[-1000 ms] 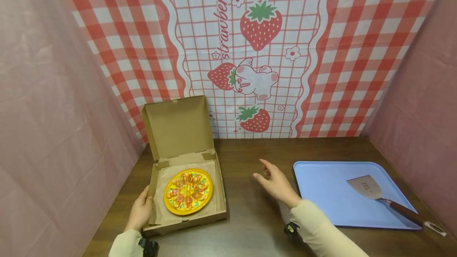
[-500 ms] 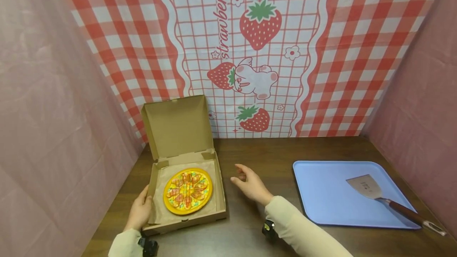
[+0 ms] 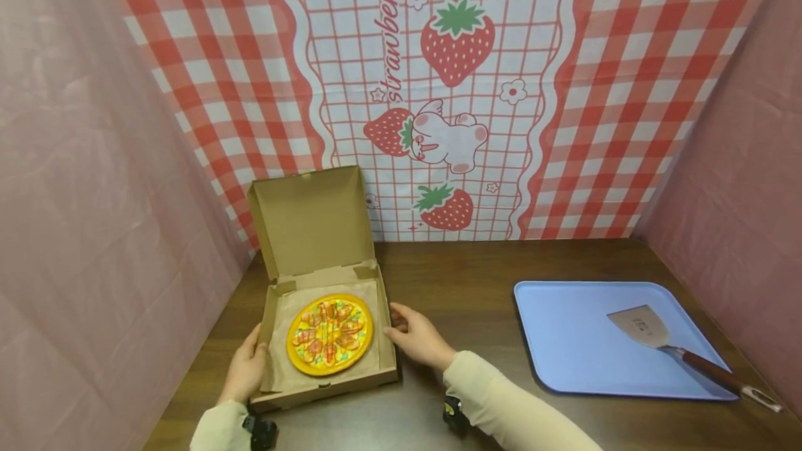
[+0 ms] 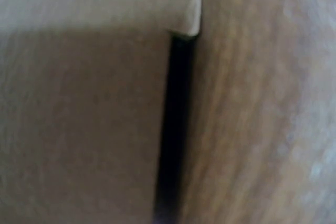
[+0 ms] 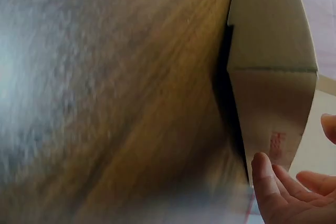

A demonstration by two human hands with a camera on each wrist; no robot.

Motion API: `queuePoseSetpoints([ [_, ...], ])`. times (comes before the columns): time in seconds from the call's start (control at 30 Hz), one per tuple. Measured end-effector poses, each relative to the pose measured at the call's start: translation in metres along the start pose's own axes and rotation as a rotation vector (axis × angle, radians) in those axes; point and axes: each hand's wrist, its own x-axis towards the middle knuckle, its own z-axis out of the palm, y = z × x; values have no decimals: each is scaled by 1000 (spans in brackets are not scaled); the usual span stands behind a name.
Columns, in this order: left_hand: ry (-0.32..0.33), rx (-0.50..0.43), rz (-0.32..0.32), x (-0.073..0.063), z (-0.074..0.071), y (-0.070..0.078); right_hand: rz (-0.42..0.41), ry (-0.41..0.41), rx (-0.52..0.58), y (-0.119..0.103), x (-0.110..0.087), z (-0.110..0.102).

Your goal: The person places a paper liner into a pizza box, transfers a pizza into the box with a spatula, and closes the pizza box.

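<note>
My left hand (image 3: 244,369) grips the box (image 3: 363,383) by its wall, at eight o'clock from the pizza (image 3: 330,335). My right hand (image 3: 422,339) is at three o'clock, thumb and fingers parted about the opposite wall; whether they touch it I cannot tell. The pizza lies on paper (image 3: 282,367) inside the box, the raised lid (image 3: 313,225) at twelve. At four o'clock on the table (image 3: 451,263), the spatula (image 3: 648,329) lies on the tray (image 3: 570,339), its handle running past the rim.
</note>
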Motion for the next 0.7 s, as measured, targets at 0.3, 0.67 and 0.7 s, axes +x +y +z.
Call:
queuePoseSetpoints([
  [0.3, 6, 8, 3, -1, 0, 2, -7, -28, -94, -2, -3, 6],
  [0.67, -7, 16, 0, -3, 0, 3, -24, -53, -68, -1, -5, 3],
  [0.7, -9, 15, -2, -4, 0, 4, -23, -54, -63, -1, -6, 2],
])
